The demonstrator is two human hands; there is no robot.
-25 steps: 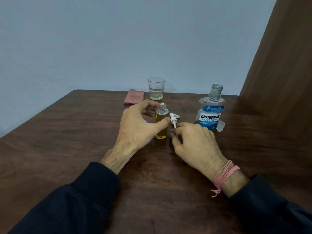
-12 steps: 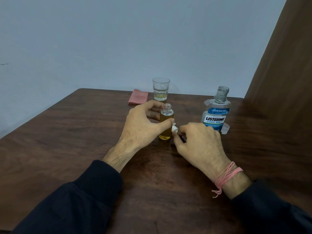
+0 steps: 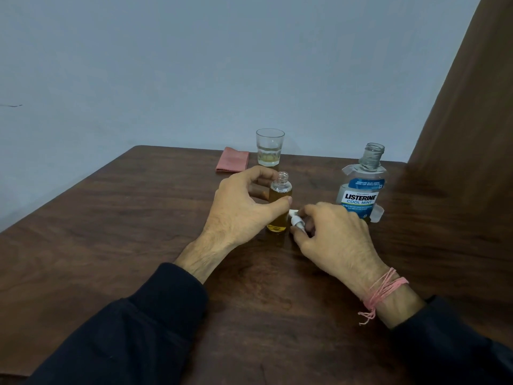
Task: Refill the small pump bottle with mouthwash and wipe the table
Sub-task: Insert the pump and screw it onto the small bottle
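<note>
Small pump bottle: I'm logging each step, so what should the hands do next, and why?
Probably lift the white pump head held by the right hand and seat it in the open neck of the small pump bottle. The bottle already holds amber liquid, stands upright and is steadied by the left hand.

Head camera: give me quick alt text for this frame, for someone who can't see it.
The left hand steadies a small uncapped bottle of amber liquid on a wooden table while the right hand holds its white pump top beside it. Behind stand a glass, a folded pink cloth and an open Listerine bottle.
</note>
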